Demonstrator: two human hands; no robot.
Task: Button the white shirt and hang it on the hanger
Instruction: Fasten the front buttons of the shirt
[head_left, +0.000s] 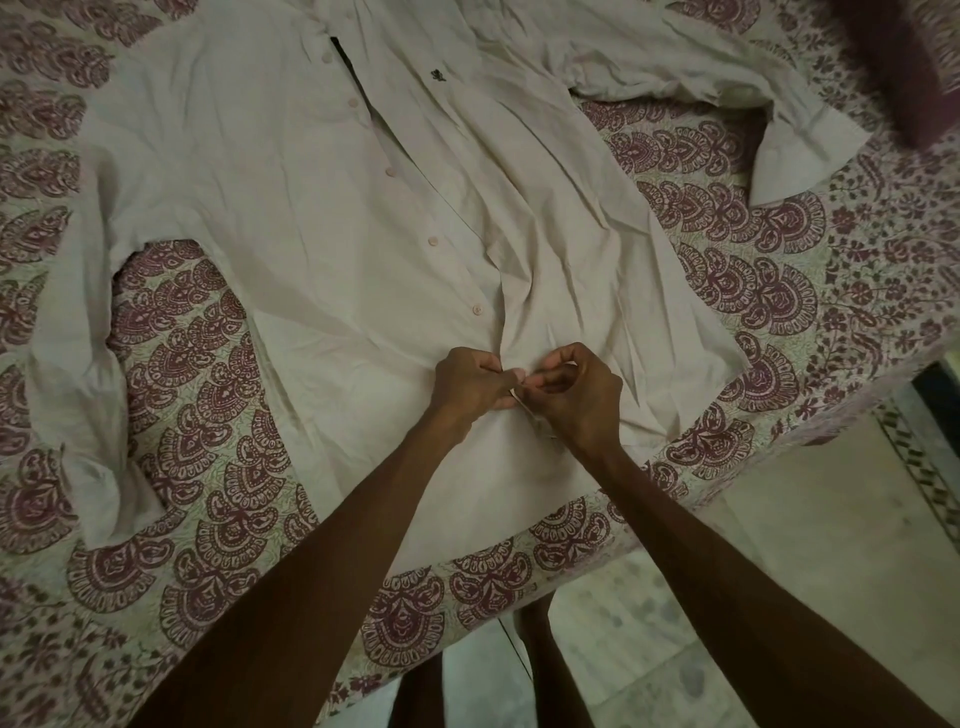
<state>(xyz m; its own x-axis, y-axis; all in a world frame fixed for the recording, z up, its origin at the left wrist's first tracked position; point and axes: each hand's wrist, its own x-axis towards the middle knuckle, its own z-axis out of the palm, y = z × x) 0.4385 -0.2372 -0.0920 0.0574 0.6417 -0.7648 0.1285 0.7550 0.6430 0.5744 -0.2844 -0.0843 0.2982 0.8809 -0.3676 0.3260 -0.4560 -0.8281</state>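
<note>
The white shirt (291, 171) lies spread front-up on the patterned bed, collar away from me, hem toward me. Its front stands open above my hands, with several pale buttons (477, 309) showing along the left placket. My left hand (467, 387) pinches the left placket edge low on the shirt. My right hand (574, 397) pinches the right placket edge against it. The two hands meet at one spot near the hem. The button under my fingers is hidden. No hanger is in view.
The bedsheet (208, 467) has a maroon paisley print and covers the whole bed. The bed's near corner sits by my legs, with pale tiled floor (810, 519) to the right. A dark maroon cloth (904, 67) lies at the far right corner.
</note>
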